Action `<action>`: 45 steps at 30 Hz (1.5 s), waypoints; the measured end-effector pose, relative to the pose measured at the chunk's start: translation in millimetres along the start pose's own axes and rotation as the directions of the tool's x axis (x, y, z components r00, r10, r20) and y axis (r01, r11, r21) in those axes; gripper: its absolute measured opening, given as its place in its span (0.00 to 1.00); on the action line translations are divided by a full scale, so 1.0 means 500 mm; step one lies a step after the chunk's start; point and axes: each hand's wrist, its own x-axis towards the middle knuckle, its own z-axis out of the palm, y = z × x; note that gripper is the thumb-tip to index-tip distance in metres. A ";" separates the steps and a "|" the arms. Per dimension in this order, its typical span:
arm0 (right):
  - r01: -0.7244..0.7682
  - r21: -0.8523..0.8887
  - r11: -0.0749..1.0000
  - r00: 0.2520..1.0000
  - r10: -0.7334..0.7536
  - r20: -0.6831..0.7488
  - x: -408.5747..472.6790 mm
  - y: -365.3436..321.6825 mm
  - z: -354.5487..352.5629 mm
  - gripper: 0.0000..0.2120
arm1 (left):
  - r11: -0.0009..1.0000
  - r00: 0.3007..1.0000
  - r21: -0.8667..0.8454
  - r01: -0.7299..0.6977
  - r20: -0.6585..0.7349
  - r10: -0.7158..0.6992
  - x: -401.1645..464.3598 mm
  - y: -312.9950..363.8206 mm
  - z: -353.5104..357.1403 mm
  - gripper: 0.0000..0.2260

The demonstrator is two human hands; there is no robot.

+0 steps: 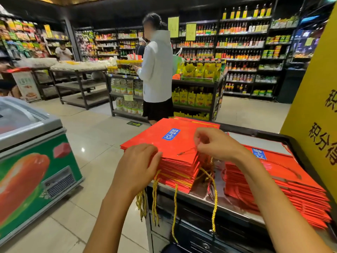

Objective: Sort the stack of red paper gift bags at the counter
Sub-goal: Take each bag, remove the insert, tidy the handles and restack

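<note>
Left hand (138,167) curled; right hand (215,143) fingers pinching

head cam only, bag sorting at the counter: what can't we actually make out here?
- Left hand: fingertips curl over the near edge of the left stack, so its grip is hidden.
- Right hand: pinches something thin at the top bag's corner; cord or paper edge, too small to tell.
- Right stack: forearm crosses it, frame edge cuts its far end.
- Bag counts: edges too fine.
- Blue label: text blurred.
</note>
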 end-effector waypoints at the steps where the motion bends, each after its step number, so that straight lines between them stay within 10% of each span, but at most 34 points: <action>1: 0.003 0.084 0.996 1.000 -0.002 -0.018 0.000 -0.007 -0.009 0.09 | 1.000 1.000 0.004 -0.001 -0.009 0.001 -0.006 0.001 0.002 0.18; 8: -0.057 0.654 0.755 0.975 -0.099 0.200 0.064 -0.088 -0.056 0.12 | 0.997 0.991 0.005 -0.080 -0.107 0.080 -0.041 0.015 0.012 0.14; 19: -0.178 0.396 0.901 0.970 0.093 0.222 0.144 -0.076 0.046 0.15 | 0.982 0.953 -0.047 -0.182 -0.255 0.165 -0.103 0.004 0.014 0.14; 23: 0.091 0.194 0.977 0.984 -0.118 0.131 0.143 -0.078 0.052 0.12 | 0.986 0.918 -0.077 -0.145 -0.381 0.106 -0.118 -0.002 0.006 0.11; 28: 0.501 -0.003 0.865 0.822 -0.475 0.314 0.133 -0.125 0.066 0.15 | 0.973 0.825 -0.228 0.043 -0.541 -0.164 -0.126 -0.006 -0.007 0.09; 33: 0.517 0.128 0.846 0.749 -0.520 0.409 0.142 -0.145 0.091 0.10 | 0.727 0.719 -0.583 0.363 -0.321 -0.616 -0.106 -0.009 -0.025 0.14; 40: 0.457 0.149 0.877 0.844 -0.480 0.240 0.157 -0.141 0.101 0.04 | 0.732 0.837 -0.624 0.273 -0.221 -0.501 -0.103 -0.030 -0.031 0.12; 45: 0.623 -0.101 0.775 0.771 -0.589 0.242 0.163 -0.175 0.108 0.06 | 0.723 0.829 -0.644 0.252 -0.242 -0.504 -0.103 -0.034 -0.035 0.11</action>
